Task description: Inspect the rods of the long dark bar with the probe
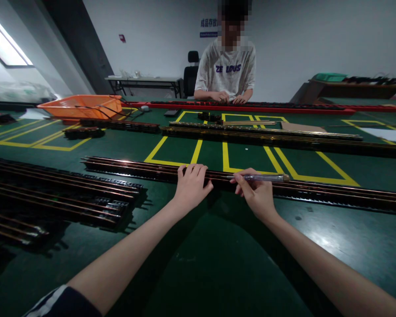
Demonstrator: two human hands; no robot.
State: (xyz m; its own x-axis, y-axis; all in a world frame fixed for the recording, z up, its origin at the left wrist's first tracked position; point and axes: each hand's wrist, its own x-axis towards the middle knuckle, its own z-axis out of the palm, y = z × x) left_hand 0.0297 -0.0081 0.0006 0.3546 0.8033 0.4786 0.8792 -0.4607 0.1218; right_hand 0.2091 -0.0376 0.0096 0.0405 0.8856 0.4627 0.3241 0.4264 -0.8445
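A long black rail with copper-coloured strips (316, 191) lies across the green table in front of me. My left hand (191, 185) is closed over it, fingers on the far side and thumb on the near side. Just to the right, my right hand (255, 193) grips a screwdriver (267, 178) with a clear handle. The screwdriver lies nearly level, its tip pointing left over the rail and its handle end to the right. Whether the tip touches the rail I cannot tell.
Several similar rails (62, 189) lie at the left. Beyond mine are another long rail (267, 134), an orange tray (82, 107) and yellow tape outlines (227, 154). Across the table a co-worker (226, 70) has both hands at a red rail (316, 108).
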